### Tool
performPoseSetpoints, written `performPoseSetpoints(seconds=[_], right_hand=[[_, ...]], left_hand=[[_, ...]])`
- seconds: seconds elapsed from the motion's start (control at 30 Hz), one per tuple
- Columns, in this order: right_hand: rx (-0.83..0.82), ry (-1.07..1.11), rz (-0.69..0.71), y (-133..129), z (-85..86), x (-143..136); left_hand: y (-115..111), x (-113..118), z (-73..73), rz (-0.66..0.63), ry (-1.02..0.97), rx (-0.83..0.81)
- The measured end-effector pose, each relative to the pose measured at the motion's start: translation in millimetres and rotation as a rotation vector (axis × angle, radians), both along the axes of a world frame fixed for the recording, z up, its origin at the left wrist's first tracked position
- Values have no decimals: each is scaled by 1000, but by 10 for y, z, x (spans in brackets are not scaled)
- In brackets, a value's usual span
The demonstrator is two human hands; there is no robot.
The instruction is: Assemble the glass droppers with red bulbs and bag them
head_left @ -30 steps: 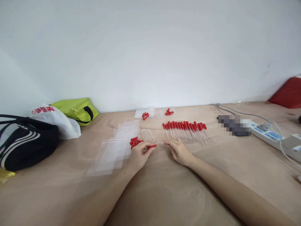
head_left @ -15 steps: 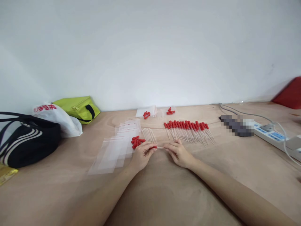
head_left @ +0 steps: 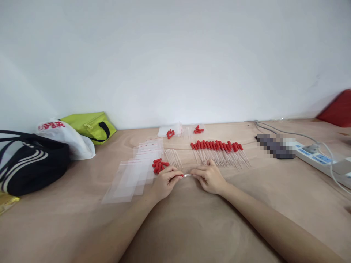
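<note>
Tube (head_left: 187,175) between left hand (head_left: 166,181), pinching red cap (head_left: 181,175), and right hand (head_left: 208,178), pinching tube's other end.

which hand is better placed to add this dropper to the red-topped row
Probably the right hand: it holds the clear tube and is nearer the row of droppers. The left hand grips the red bulb, farther away beside the loose red bulbs.

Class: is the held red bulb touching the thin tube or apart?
Touching, apparently: the red bulb in the left hand meets the tube in the right hand, no gap showing. How deep, I cannot tell.
</note>
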State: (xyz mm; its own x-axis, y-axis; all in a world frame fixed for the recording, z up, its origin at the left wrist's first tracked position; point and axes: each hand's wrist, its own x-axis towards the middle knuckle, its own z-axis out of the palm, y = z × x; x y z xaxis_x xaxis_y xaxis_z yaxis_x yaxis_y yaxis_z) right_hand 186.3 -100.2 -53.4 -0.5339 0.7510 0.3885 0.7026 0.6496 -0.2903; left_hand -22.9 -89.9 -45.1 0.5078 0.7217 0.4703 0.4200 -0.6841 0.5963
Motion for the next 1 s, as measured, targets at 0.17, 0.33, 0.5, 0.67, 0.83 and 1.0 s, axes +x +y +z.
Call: performPoseSetpoints(seconds=[0.17,0.33,0.5,0.67,0.83,1.0], right_hand=[[-7,-5,-25,-3,-38,-24],[14,-16,-16,-20,-21,-42],[73,-40,4,-35,-14,-74],[76,-44,34,-21,-28,-99],[65,-44,26,-20,-55,-137],[54,-63,23,-2,-4,-147]], left_hand=[[1,-3,-9,23,-5,20],[-13,0,-4,38,2,34],[-27,2,7,21,45,24],[-38,11,9,-9,75,19],[-35,20,9,-11,83,10],[-1,22,-13,-8,50,32]])
